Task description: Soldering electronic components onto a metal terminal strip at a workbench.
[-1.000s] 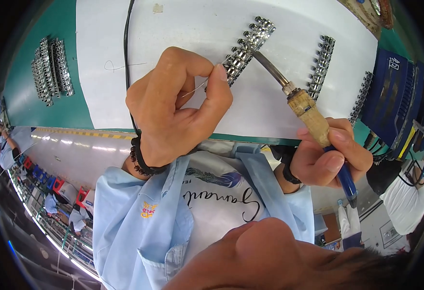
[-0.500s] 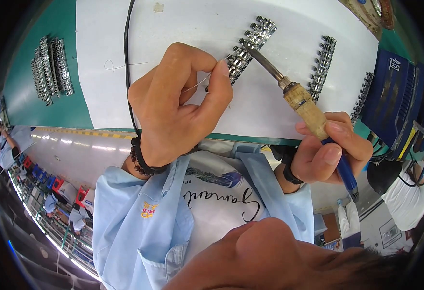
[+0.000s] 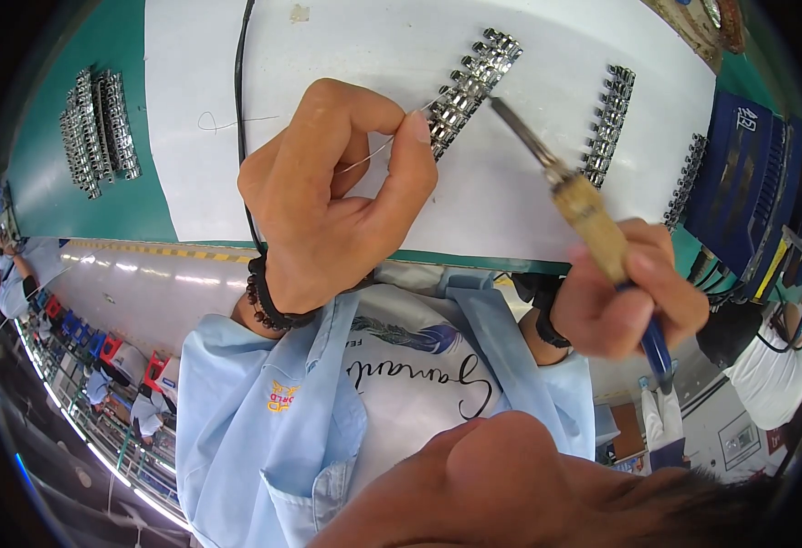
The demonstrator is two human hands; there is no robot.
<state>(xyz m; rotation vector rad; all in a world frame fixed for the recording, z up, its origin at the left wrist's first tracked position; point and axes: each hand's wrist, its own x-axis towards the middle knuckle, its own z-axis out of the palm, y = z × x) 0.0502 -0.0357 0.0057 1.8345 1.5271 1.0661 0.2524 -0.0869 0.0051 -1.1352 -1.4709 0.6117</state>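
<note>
- You are, by my judgement, partway through the metal strip (image 3: 463, 102) that lies slantwise on the white sheet (image 3: 200, 201), straight ahead of your hands; its lower end is behind your left fingers.
- Your left hand (image 3: 332, 196) has thumb and forefinger pinched together on a thin wire (image 3: 364, 163). One end runs out past the fingertips toward the strip's left edge; whether it touches a lug there, I cannot tell.
- Your right hand (image 3: 634, 292) has its fingers closed around the handle of the soldering iron (image 3: 593, 215). The tip is just beside the strip's right edge and looks apart from it, so no joint seems to be under heat at this instant.
- What is done on this strip: I cannot tell which lugs already carry solder, as they are too small and shiny to read.
- What is left on it: probably some lugs, judging by the wire and iron both held so near; I cannot count them.
- A second strip (image 3: 611, 119) lies to the right on the sheet, and a third strip (image 3: 684, 178) farther right, beside the blue unit (image 3: 739, 173). Neither is touched by your hands.
- More strips (image 3: 98, 132) lie side by side at far left on the green table (image 3: 45, 215). Which of these groups is finished and which is waiting, I cannot tell.
</note>
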